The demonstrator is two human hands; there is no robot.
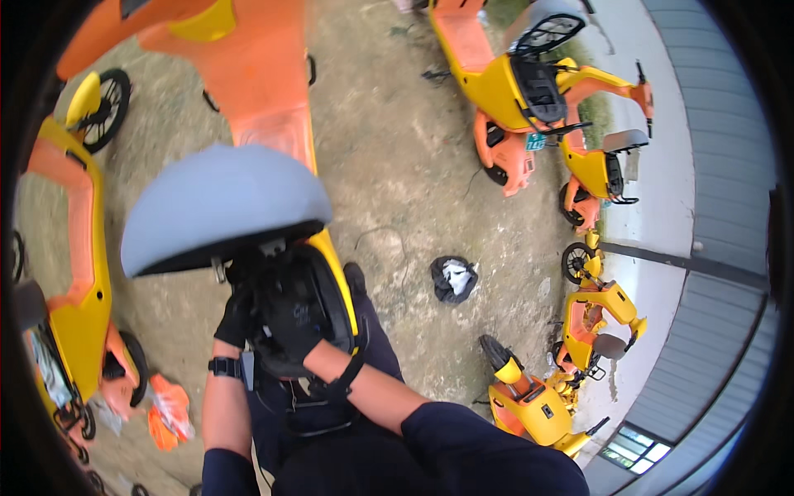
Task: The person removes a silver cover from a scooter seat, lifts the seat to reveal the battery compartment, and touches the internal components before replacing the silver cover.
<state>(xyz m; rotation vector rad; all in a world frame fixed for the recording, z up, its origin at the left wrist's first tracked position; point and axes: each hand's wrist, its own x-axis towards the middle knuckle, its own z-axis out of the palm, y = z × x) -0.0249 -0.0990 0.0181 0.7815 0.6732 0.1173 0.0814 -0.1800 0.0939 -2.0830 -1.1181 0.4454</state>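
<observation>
In front of me stands an orange and yellow electric scooter point(269, 91). Its grey seat point(227, 198) is tilted up on a hinge, baring the black compartment point(332, 310) underneath. Both my hands wear black gloves and reach into that compartment. My left hand point(234, 318) is at its left side, just below the raised seat. My right hand point(294, 318) lies over the middle, back of the glove upward. The fingers of both hands are lost in the dark interior, so whatever they touch is hidden. A dark strap with a small device point(234, 368) circles my left wrist.
More scooters stand close by on the left point(87, 240) and at the upper right point(513, 83). A yellow scooter point(538, 409) leans at the lower right. On the concrete ground lie a black bag with white stuff point(454, 279) and an orange plastic bag point(171, 413). A wall point(662, 190) runs along the right.
</observation>
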